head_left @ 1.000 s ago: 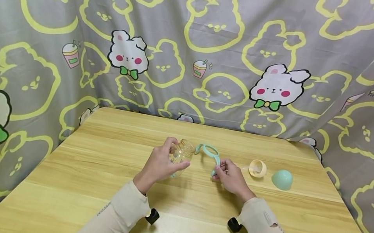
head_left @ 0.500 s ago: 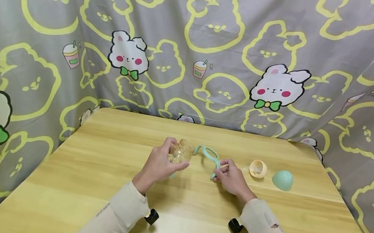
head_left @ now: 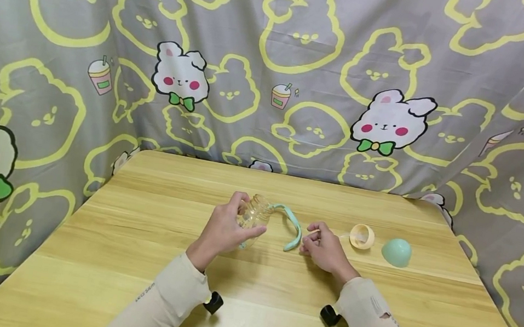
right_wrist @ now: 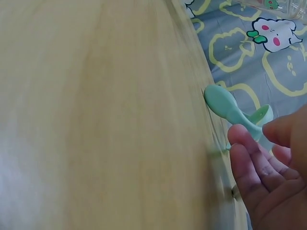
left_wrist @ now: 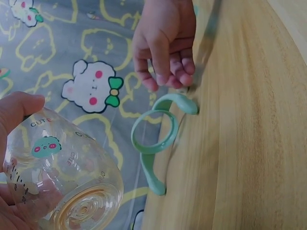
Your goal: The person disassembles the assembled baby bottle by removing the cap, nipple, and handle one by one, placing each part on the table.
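My left hand [head_left: 223,230] grips a clear, amber-tinted baby bottle [head_left: 255,213], its threaded neck tilted up and away. The left wrist view shows the rounded bottle body [left_wrist: 72,167] with small printed figures and lettering. Just right of the bottle, a mint-green bottle handle [head_left: 294,229] stands on the table, a ring with two curved arms. Close to its near arm is my right hand [head_left: 325,250], its fingers loosely bent with nothing between them. In the right wrist view the handle's arm [right_wrist: 221,101] shows beyond the fingertips, partly hidden by them.
To the right of my right hand lies a cream bottle collar [head_left: 361,237] with something translucent in it. A mint-green dome cap [head_left: 396,252] rests beside it. Patterned curtain [head_left: 231,93] surrounds the back and sides of the wooden table [head_left: 253,306].
My right hand has let go of the green handle, which has tipped over from how it was held and now stands apart from the fingers. The left hand and bottle have hardly moved.
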The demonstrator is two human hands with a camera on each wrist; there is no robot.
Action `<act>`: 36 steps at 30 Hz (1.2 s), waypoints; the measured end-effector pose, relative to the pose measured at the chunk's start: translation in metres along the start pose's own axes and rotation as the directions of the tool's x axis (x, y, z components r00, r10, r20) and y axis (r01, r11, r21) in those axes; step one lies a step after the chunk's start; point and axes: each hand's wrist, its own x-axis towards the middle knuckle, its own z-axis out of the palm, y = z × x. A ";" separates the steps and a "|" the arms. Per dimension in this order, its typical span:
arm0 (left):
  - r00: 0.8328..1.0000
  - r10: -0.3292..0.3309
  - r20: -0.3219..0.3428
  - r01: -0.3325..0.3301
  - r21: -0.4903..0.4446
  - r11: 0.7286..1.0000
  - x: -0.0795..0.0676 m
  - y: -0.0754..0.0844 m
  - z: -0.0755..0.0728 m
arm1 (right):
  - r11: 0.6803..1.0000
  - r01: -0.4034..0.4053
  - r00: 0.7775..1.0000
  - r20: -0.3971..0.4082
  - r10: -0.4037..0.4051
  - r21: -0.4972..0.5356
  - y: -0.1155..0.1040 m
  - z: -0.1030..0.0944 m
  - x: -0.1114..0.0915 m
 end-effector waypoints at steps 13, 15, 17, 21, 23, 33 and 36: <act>1.000 0.007 -0.001 -0.007 -0.003 1.000 0.000 0.001 -0.001 | 0.999 0.005 1.000 -0.002 -0.005 -0.043 -0.003 -0.006 -0.004; 1.000 0.001 -0.002 -0.001 -0.005 1.000 0.000 0.001 -0.001 | 0.997 0.016 1.000 -0.014 -0.017 -0.075 -0.004 -0.007 -0.005; 1.000 -0.001 -0.003 0.001 -0.004 1.000 0.000 0.001 -0.001 | 0.991 0.036 0.999 -0.034 -0.041 -0.126 -0.004 -0.008 -0.006; 1.000 -0.009 -0.006 0.009 0.002 1.000 0.000 0.000 -0.001 | 0.963 0.093 0.990 -0.077 -0.116 -0.251 -0.003 -0.012 -0.007; 1.000 -0.012 -0.006 0.013 0.002 1.000 -0.001 -0.001 -0.001 | 0.944 0.126 0.983 -0.090 -0.160 -0.305 -0.003 -0.014 -0.008; 0.999 -0.032 -0.017 0.032 -0.011 0.999 -0.004 -0.005 -0.002 | 0.708 0.264 0.886 -0.126 -0.447 -0.655 -0.006 -0.026 -0.018; 0.999 -0.015 -0.044 0.015 0.003 1.000 -0.006 -0.007 -0.001 | 0.641 0.227 0.878 -0.130 -0.460 -0.734 -0.006 -0.033 -0.025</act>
